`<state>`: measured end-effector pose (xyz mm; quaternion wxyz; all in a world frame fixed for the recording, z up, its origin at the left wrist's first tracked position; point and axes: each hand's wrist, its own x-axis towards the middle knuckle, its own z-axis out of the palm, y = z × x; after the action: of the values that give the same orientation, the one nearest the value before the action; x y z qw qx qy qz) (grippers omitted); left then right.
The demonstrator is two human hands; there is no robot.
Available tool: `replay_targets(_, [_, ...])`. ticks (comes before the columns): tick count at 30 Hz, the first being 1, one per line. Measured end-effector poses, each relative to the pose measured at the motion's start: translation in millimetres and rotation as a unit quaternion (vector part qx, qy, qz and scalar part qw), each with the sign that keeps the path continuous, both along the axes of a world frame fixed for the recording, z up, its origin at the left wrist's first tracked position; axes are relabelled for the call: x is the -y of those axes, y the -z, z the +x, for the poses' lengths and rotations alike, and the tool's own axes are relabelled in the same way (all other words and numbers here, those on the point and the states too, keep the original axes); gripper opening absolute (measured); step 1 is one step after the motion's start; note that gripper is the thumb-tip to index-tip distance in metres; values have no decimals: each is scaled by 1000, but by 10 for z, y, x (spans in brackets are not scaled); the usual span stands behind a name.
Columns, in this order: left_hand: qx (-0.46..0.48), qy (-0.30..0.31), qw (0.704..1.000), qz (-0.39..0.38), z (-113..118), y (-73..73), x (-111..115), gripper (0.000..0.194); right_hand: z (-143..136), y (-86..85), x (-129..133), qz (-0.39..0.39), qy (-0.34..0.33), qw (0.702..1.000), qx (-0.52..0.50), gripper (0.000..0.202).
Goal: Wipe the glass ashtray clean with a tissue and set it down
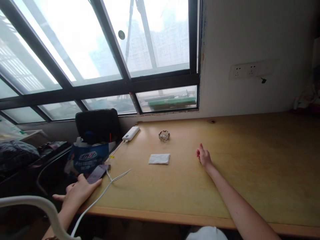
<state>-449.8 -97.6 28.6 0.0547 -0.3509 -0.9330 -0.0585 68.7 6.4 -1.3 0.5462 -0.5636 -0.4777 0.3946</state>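
At the left edge of the wooden table, my left hand point(79, 190) holds a phone point(96, 174) with its screen lit, its thumb along the near side. My right hand point(203, 157) rests on the table with its fingers curled in and the thumb up; nothing shows in it. Between the hands lies a folded white tissue point(159, 159). Behind the tissue stands a silver ring-shaped metal object point(164, 135). A white power bank point(131, 133) sits near the table's back left corner with a white cable point(100, 196) running beside the phone.
The wooden table point(262, 166) stretches far right along the wall. Left of it stand a black chair point(97, 123) and a blue bag point(87, 160). A curved white tube point(32, 201) crosses the lower left. Wall sockets point(245, 70) are at the upper right.
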Motion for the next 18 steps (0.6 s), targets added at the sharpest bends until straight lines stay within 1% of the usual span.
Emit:
replay_targets(2, [9,-1,998,-62,14,-28,0,84,3,13,-3,3,-5,1000,3,63])
replay_targets(3, [13,3,998,-67,20,-38,2,84,5,19,-4,6,-6,1000,4,63])
replay_targets(6, [26,4,998,-60,11,-35,7,85,8,28,-8,12,-5,1000,3,63])
replay_targets(12, [39,9,998,-44,-46,29,13,85,7,25,-7,7,-3,1000,5,63])
replay_targets(15, [16,27,999,-26,70,16,56,80,9,33,-8,9,-5,1000,10,63])
replay_targets(18, [-52,35,997,38,347,26,211,74,15,37,-8,11,-6,1000,18,64])
